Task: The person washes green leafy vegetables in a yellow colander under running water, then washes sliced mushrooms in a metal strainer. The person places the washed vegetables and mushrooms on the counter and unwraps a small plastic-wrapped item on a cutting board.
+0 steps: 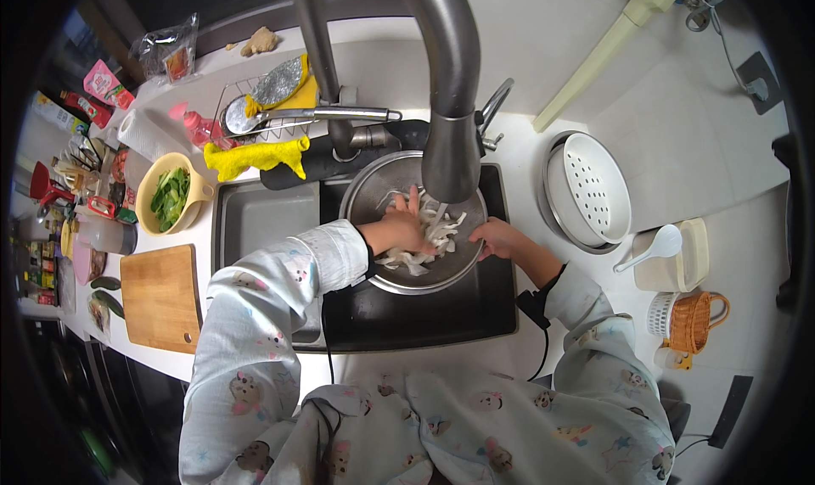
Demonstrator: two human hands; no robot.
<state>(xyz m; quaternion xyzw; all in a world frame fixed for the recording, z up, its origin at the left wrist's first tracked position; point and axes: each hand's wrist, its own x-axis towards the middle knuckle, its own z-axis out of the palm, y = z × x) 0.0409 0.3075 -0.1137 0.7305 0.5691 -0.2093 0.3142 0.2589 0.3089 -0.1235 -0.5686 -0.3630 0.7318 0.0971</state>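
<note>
A round metal mesh strainer bowl [458,256] sits over the dark basin of the sink [420,323], below the pull-down spout of a grey faucet [451,167]. Pale, sliced strips of food [439,227], perhaps mushroom, lie inside the bowl. My left hand [402,229] is in the bowl among the strips, its fingers spread; whether any strip is held cannot be told. At the bowl's right rim, my right hand [496,238] grips the edge.
Left of the sink are a yellow colander of leafy greens [198,195], a wooden cutting board [159,294] and cucumbers [107,300]. A yellow cloth [255,160] lies behind the left basin. On the right stand a white perforated basket [589,186] and a plastic container [694,256].
</note>
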